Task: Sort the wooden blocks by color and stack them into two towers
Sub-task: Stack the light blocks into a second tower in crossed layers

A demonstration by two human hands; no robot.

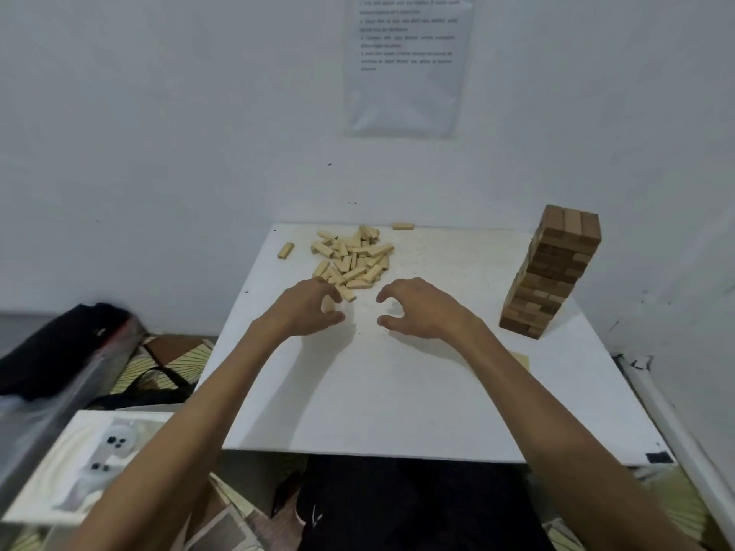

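White wall (159, 113) rises behind with a printed sheet (405, 65) taped to it, and a white table (397, 391) is pushed against it. On the table's right side stands the dark tower (553, 272), many layers high and leaning a little, near the right edge. At the far middle lies the pale pile (352, 256), loose and jumbled, with no second tower begun. Both hands are just in front of it. The left hand (306, 308) sits at the pile's near edge, and the right hand (421, 308) hovers beside it, half curled, thumb and fingers wide apart, holding nothing. The left's fingers and thumb curl on what looks like a pale block (328, 305) standing on end. A left stray (285, 250) lies near the left edge and a far stray (402, 225) by the wall.

Each block should be light, stiff and smooth, so a pinch across the long sides ought to hold, and several could be gathered side by side. The bare near half of the table gives ample room for a pale tower, well apart from the dark tower, which a careless elbow could topple. The left stray looks easy to knock off the edge
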